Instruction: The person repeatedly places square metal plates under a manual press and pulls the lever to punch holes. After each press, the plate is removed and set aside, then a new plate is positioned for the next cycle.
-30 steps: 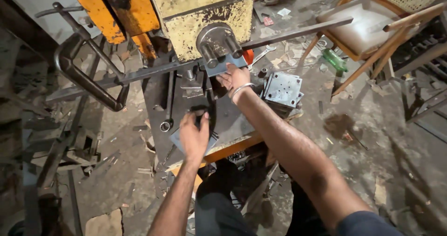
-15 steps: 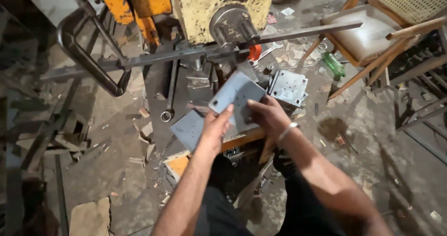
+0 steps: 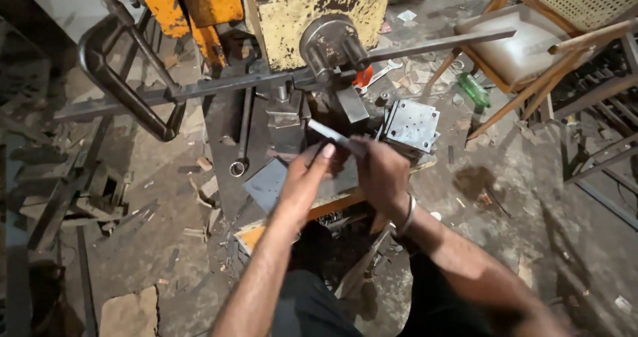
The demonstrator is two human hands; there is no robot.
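Both my hands hold one flat grey metal plate (image 3: 330, 134), now seen nearly edge-on, in front of a yellow press machine (image 3: 312, 18). My left hand (image 3: 308, 177) grips its near side, thumb up against the plate. My right hand (image 3: 380, 171), with a metal bangle at the wrist, clasps it from the right. Below the hands lies another flat grey sheet (image 3: 269, 184) on the press table. A stack of square drilled steel plates (image 3: 411, 124) sits just right of my right hand.
A long steel bar (image 3: 219, 84) crosses the machine front, with a curved handle (image 3: 119, 84) at the left. A ring spanner (image 3: 240, 144) lies on the table. Wooden chair (image 3: 531, 38) and green bottle (image 3: 473, 89) stand at right. Scrap metal litters the floor at left.
My right hand came back from the machine's die and took the plate together with my left hand. The plate was lifted off the table and turned from flat to nearly edge-on.
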